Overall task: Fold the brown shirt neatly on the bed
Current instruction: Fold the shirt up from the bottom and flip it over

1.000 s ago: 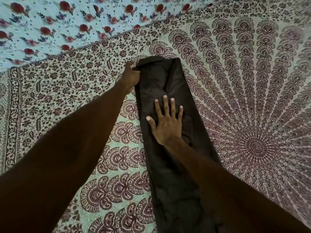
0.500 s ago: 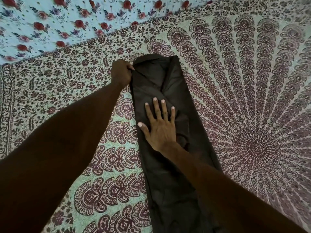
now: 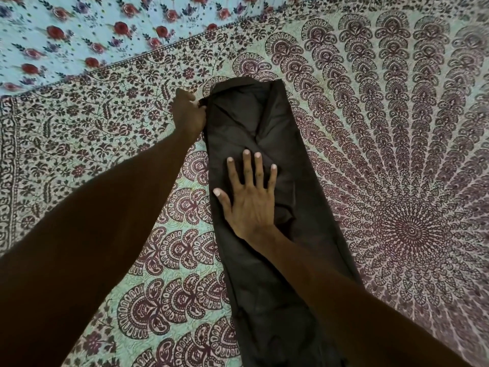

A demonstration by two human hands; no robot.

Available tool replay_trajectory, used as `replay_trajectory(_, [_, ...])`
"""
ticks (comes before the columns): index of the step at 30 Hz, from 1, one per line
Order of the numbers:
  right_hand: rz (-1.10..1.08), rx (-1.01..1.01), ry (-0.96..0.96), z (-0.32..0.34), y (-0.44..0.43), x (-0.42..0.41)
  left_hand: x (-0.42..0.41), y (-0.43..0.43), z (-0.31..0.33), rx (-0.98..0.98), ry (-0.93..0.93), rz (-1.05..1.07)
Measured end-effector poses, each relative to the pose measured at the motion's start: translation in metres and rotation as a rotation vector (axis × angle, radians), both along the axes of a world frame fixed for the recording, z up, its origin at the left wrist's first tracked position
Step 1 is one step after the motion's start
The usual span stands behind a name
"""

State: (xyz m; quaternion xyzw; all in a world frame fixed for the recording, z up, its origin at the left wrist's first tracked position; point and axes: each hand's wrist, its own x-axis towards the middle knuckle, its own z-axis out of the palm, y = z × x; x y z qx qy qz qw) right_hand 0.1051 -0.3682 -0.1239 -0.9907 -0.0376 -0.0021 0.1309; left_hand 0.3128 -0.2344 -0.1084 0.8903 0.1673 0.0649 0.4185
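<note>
Two lengthwise folds look done: dark brown cloth shirt lies as narrow strip on patterned bed. Left hand pinches top corner; right hand presses flat, fingers spread. Crosswise folds remain.

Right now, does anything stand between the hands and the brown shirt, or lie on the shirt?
Nothing visible does. The left hand grips the far left corner of the brown shirt, the right hand presses flat on its middle, and only the patterned bedsheet surrounds it.
</note>
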Motion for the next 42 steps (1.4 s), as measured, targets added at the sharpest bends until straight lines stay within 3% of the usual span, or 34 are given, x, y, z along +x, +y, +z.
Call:
replay_trajectory(6, [0.047, 0.022, 0.046, -0.009, -0.022, -0.009, -0.001, 0.010, -0.006, 0.289, -0.034, -0.223])
replay_trajectory(10, [0.100, 0.027, 0.055, -0.009, -0.029, 0.001, -0.018, -0.002, 0.009, 0.196, -0.036, 0.043])
replay_trajectory(12, [0.110, 0.036, 0.047, -0.005, -0.033, 0.001, -0.040, -0.014, 0.016, 0.263, -0.209, 0.127])
replay_trajectory(15, [0.063, 0.009, 0.029, -0.001, -0.043, -0.003, -0.078, -0.026, 0.008, 0.384, -0.382, -0.157])
replay_trajectory(19, [0.083, -0.061, 0.046, -0.008, -0.065, -0.002, -0.115, -0.036, -0.029, 0.555, -0.070, -0.558])
replay_trajectory(24, [0.101, -0.049, 0.049, -0.009, -0.076, -0.002, -0.111, -0.035, -0.033, 0.631, 0.115, -0.581])
replay_trajectory(27, [0.034, -0.004, 0.054, 0.000, -0.080, -0.015, -0.116, -0.041, -0.019, 0.585, 0.109, -0.511])
replay_trajectory(29, [0.013, 0.025, 0.049, 0.009, -0.082, -0.032, -0.135, -0.046, -0.007, 0.546, -0.003, -0.386])
replay_trajectory(33, [0.073, -0.032, 0.041, 0.020, -0.083, -0.082, -0.207, -0.067, 0.001, 0.492, -0.075, -0.263])
replay_trajectory(37, [0.094, -0.090, 0.125, 0.003, -0.107, -0.106, -0.272, -0.078, -0.020, 0.556, 0.039, -0.326])
replay_trajectory(42, [0.075, -0.046, 0.127, 0.008, -0.119, -0.109, -0.279, -0.075, -0.031, 0.627, 0.080, -0.391])
